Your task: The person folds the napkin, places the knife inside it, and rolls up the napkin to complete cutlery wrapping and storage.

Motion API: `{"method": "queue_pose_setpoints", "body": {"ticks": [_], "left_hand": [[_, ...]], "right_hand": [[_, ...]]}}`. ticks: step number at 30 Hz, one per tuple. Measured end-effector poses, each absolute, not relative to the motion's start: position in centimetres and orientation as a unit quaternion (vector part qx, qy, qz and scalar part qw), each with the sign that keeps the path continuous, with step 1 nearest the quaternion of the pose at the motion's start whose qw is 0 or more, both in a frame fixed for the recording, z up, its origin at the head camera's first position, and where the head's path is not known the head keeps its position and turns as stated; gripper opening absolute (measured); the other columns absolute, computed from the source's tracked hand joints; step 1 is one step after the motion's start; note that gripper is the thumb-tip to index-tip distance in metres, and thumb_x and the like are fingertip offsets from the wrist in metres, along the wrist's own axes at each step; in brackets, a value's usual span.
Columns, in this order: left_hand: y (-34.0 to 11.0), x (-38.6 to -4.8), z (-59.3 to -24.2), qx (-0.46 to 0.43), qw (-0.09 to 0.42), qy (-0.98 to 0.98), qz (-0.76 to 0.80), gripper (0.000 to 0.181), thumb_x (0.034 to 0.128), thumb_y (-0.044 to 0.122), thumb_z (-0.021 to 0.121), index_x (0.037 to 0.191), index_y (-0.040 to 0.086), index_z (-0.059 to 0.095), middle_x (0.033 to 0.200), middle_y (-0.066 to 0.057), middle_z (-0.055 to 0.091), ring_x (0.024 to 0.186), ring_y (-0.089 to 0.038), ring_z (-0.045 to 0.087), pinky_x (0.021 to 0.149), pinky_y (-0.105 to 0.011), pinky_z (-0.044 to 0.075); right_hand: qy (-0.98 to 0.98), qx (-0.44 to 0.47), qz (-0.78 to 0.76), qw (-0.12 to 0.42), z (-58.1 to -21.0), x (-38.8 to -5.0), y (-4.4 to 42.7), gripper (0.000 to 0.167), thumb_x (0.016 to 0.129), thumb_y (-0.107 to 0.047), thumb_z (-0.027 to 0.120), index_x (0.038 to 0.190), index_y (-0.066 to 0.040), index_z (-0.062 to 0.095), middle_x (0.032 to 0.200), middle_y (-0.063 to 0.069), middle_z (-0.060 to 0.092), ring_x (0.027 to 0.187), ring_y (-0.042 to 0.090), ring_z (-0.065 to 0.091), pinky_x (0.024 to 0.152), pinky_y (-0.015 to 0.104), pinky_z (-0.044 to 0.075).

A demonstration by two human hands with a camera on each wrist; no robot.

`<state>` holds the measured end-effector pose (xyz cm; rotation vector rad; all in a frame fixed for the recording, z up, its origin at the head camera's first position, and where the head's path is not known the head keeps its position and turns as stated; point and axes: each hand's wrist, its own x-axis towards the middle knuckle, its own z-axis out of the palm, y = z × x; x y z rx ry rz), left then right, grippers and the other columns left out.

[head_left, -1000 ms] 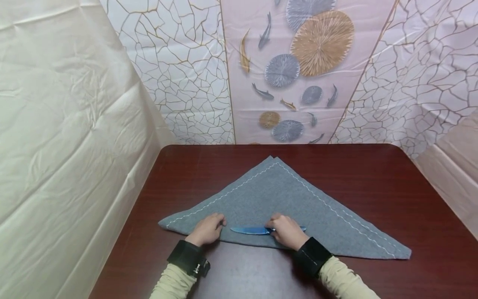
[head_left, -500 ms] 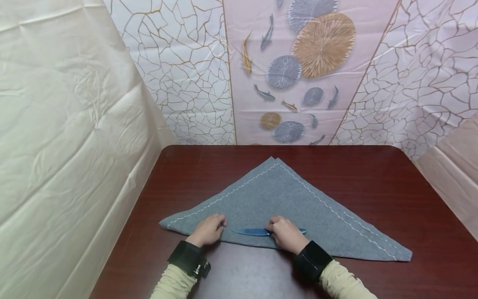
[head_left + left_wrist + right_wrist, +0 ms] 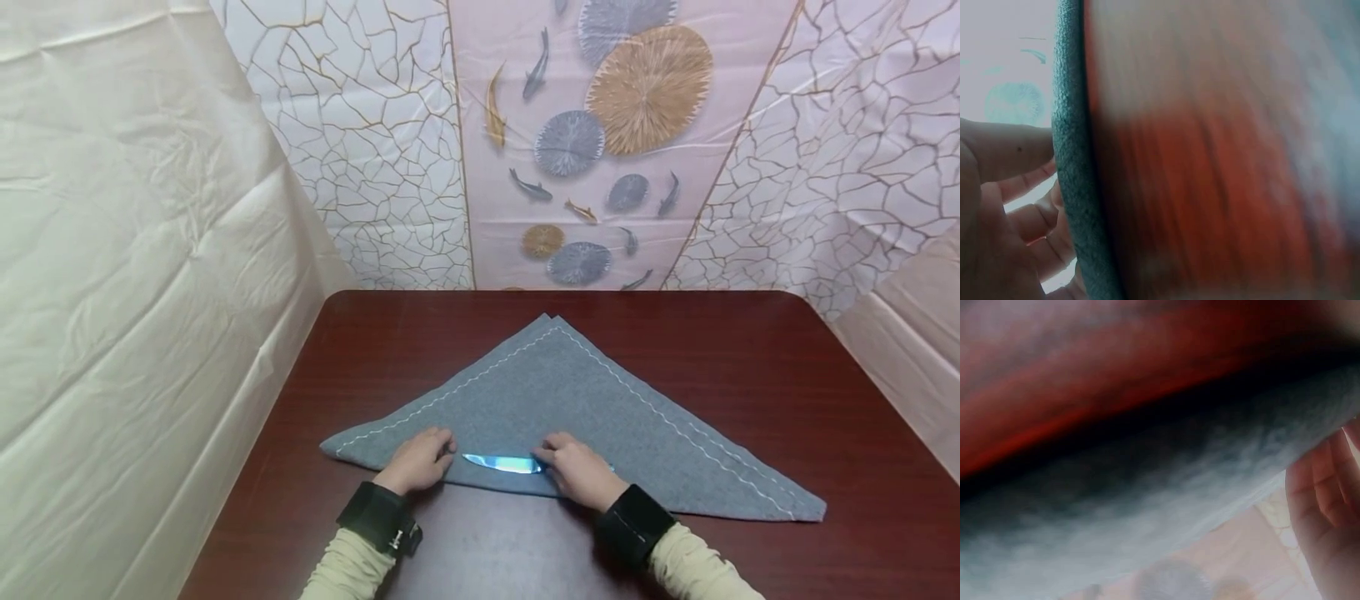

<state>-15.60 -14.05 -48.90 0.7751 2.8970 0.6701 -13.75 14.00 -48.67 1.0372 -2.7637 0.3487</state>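
A grey cloth with white stitching lies as a triangle, its long side toward the person. Near that side, the right hand holds a shiny blue knife by the handle, blade pointing left, the handle mostly hidden under the hand. The left hand rests on the cloth left of the blade tip, fingers loosely bent and apart from the knife. In the left wrist view, the cloth's edge partly covers the left hand. The right wrist view shows the right hand beyond the blurred cloth, without the knife.
The cloth lies on a dark red-brown table. A cream sheet hangs on the left, and a patterned sheet with fish and round motifs hangs behind the table. Both wrists wear black bands.
The blade now gleams bright blue where it looked darker, and its angle has altered slightly. The right hand has shifted and turned a little; the left hand and the cloth look almost unmoved.
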Motion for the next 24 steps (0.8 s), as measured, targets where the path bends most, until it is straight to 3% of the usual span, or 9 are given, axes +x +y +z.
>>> {"method": "queue_pose_setpoints", "body": {"ticks": [5, 9, 12, 16, 19, 24], "left_hand": [[-14.4, -15.3, -48.8, 0.216, 0.011, 0.958, 0.186, 0.032, 0.0839, 0.017, 0.063, 0.113, 0.006, 0.056, 0.105, -0.011, 0.051, 0.101, -0.030, 0.049, 0.077, -0.047, 0.040], [-14.9, -15.2, -48.6, 0.181, 0.040, 0.972, 0.146, 0.050, 0.0847, 0.024, 0.063, 0.131, 0.009, 0.048, 0.132, -0.019, 0.038, 0.122, -0.039, 0.033, 0.088, -0.061, 0.030], [-15.3, -15.1, -48.5, 0.177, 0.075, 0.972, 0.133, 0.054, 0.0866, 0.026, 0.060, 0.135, 0.010, 0.044, 0.140, -0.021, 0.030, 0.128, -0.040, 0.026, 0.092, -0.066, 0.023], [-15.9, -14.9, -48.3, 0.182, 0.070, 0.970, 0.147, 0.052, 0.0857, 0.024, 0.061, 0.132, 0.005, 0.046, 0.139, -0.021, 0.033, 0.127, -0.040, 0.029, 0.093, -0.064, 0.025], [-16.9, -14.7, -48.0, 0.173, 0.040, 0.973, 0.145, 0.049, 0.0833, 0.022, 0.064, 0.126, 0.002, 0.051, 0.132, -0.022, 0.042, 0.121, -0.038, 0.039, 0.093, -0.057, 0.033], [-19.5, -14.9, -47.6, 0.111, -0.014, 0.987, 0.116, 0.040, 0.0808, 0.022, 0.065, 0.112, -0.002, 0.059, 0.108, -0.021, 0.056, 0.100, -0.037, 0.054, 0.076, -0.049, 0.046]], "right_hand": [[-0.957, 0.250, 0.103, 0.104, -48.3, -14.0, 16.6, 0.045, 0.078, -0.023, 0.071, 0.115, 0.000, 0.060, 0.112, 0.017, 0.056, 0.104, 0.033, 0.051, 0.079, 0.049, 0.043], [-0.980, 0.182, 0.079, 0.033, -47.7, -13.9, 18.1, 0.057, 0.082, -0.035, 0.065, 0.124, 0.001, 0.053, 0.125, 0.023, 0.049, 0.117, 0.040, 0.042, 0.083, 0.058, 0.038], [-0.982, 0.170, 0.076, -0.013, -47.5, -13.9, 18.5, 0.059, 0.084, -0.038, 0.062, 0.126, 0.001, 0.050, 0.128, 0.024, 0.045, 0.119, 0.042, 0.039, 0.085, 0.060, 0.036], [-0.982, 0.170, 0.077, -0.026, -47.6, -13.8, 18.7, 0.059, 0.084, -0.038, 0.061, 0.127, 0.001, 0.050, 0.130, 0.025, 0.044, 0.120, 0.043, 0.038, 0.085, 0.061, 0.035], [-0.982, 0.171, 0.080, -0.023, -47.6, -13.8, 18.7, 0.059, 0.084, -0.038, 0.061, 0.127, 0.001, 0.050, 0.130, 0.025, 0.044, 0.120, 0.043, 0.038, 0.084, 0.061, 0.036], [-0.982, 0.170, 0.084, -0.016, -47.6, -13.8, 18.9, 0.059, 0.083, -0.038, 0.062, 0.125, 0.001, 0.051, 0.129, 0.025, 0.045, 0.119, 0.043, 0.039, 0.083, 0.061, 0.037]]}}
